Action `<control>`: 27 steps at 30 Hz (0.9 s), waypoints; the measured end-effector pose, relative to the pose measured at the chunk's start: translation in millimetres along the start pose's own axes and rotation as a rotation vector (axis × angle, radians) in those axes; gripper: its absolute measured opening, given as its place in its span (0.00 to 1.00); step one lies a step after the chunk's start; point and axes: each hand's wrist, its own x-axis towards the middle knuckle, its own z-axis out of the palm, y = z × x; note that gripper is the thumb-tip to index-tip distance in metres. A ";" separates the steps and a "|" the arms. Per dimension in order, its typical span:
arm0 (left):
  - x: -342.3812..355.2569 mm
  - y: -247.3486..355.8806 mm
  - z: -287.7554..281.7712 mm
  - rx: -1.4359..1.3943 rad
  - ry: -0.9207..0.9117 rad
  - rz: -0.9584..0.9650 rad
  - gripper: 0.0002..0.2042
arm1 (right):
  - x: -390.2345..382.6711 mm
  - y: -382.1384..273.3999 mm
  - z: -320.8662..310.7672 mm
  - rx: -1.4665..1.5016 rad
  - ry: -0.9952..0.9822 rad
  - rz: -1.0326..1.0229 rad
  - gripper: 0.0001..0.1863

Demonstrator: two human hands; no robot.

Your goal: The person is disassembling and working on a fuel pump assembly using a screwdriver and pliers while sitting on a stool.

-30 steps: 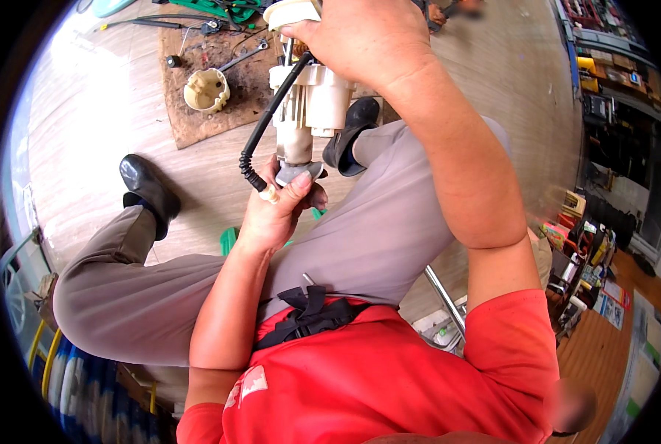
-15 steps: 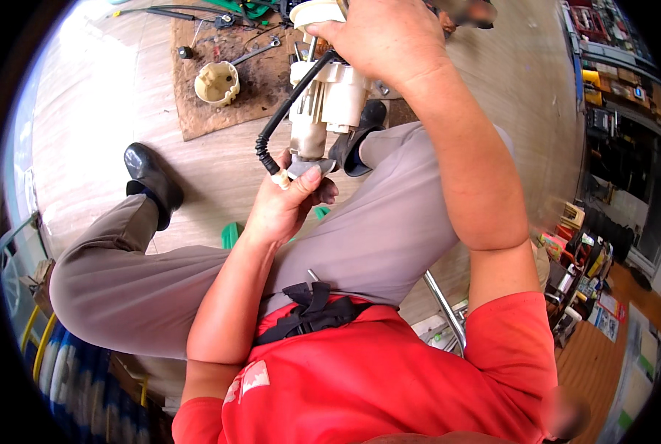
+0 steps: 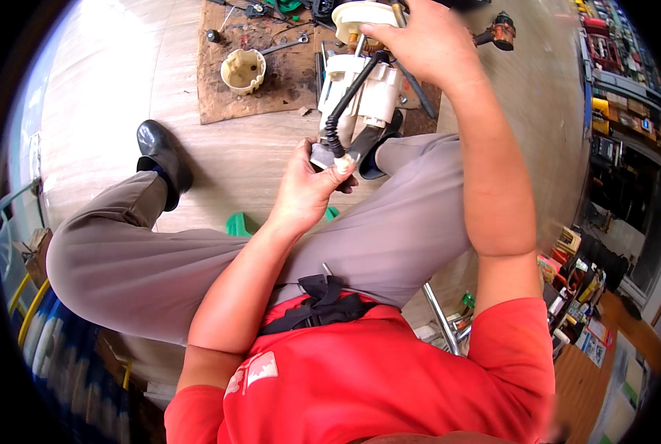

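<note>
Between my hands is a fuel pump module (image 3: 379,102) with a white plastic body, held tilted above the brown board. My right hand (image 3: 440,48) grips its round white flange (image 3: 352,16) at the far end, the thumb lying on the flange's near side. Closed round the near end, my left hand (image 3: 307,185) has its thumb against the pale fitting of a black ribbed hose (image 3: 333,124), beside a grey end piece (image 3: 323,155). The hose runs along the body toward the flange. A metal rod shows between flange and body. Part of the flange is hidden by my right hand.
A stained brown board (image 3: 216,103) lies on the floor. On it are a cream plastic cup (image 3: 243,72), a wrench (image 3: 287,44) and dark cables. An orange-and-black tool (image 3: 503,32) is at the far right. Cluttered shelves (image 3: 615,111) line the right side.
The view has shifted, so board and cup sit farther right. The pump module has turned a little; its hose now lies across the front of the body. Both hands keep their hold.
</note>
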 end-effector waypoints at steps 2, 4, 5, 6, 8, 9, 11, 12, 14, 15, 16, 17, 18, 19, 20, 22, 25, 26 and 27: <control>-0.6 3.5 2.3 0.050 0.030 0.014 0.23 | -0.4 -5.9 -2.0 -0.020 -0.016 0.039 0.24; -3.8 4.6 3.7 0.080 0.076 0.033 0.22 | -0.2 -12.0 -3.4 -0.031 -0.034 0.071 0.24; -3.2 5.7 3.9 0.082 0.086 0.042 0.23 | 3.9 -11.2 2.3 -0.019 -0.001 0.064 0.25; -2.5 6.9 4.0 0.084 0.098 0.052 0.24 | 3.7 -10.2 2.5 -0.013 0.013 0.066 0.25; -2.0 8.9 2.9 0.091 0.110 0.076 0.25 | 0.8 -14.1 0.9 0.003 0.038 0.067 0.24; -0.7 9.0 5.2 0.096 0.100 0.085 0.26 | 11.8 24.6 18.0 -0.050 0.062 -0.053 0.32; 0.4 9.4 4.0 0.124 0.125 0.095 0.26 | 13.9 29.8 20.2 -0.063 0.053 -0.054 0.33; 0.1 9.5 4.0 0.127 0.138 0.109 0.26 | 15.2 29.8 20.5 -0.072 0.049 -0.053 0.34; -0.5 9.6 4.5 0.133 0.160 0.137 0.26 | 15.5 28.4 19.8 -0.043 0.038 -0.050 0.33; -1.1 10.2 4.6 0.124 0.172 0.135 0.26 | 15.4 28.5 19.8 -0.042 0.040 -0.048 0.33; -1.8 11.4 4.8 0.115 0.183 0.133 0.26 | 15.4 28.8 19.8 -0.041 0.041 -0.047 0.33; -2.1 12.8 5.4 0.106 0.194 0.130 0.26 | 16.0 30.0 19.8 -0.029 0.039 -0.052 0.33; -2.6 14.6 6.2 0.113 0.196 0.132 0.27 | 16.7 31.4 19.9 -0.017 0.036 -0.057 0.32; -3.1 16.8 7.2 0.120 0.197 0.134 0.27 | 17.5 32.6 19.8 -0.005 0.033 -0.061 0.32; -3.6 18.2 7.5 0.129 0.198 0.136 0.28 | 18.0 32.9 19.5 -0.011 0.030 -0.060 0.32; -3.9 18.9 7.1 0.142 0.195 0.126 0.28 | 18.7 33.6 19.0 -0.024 0.025 -0.058 0.32; -1.6 13.6 3.9 0.152 0.172 0.148 0.29 | 20.2 35.9 18.3 -0.082 0.016 -0.065 0.33; -0.7 12.0 2.8 0.155 0.161 0.160 0.30 | 21.0 36.7 18.3 -0.104 0.014 -0.061 0.33; -0.3 11.0 2.2 0.142 0.150 0.162 0.30 | 22.1 37.4 18.5 -0.125 0.011 -0.056 0.33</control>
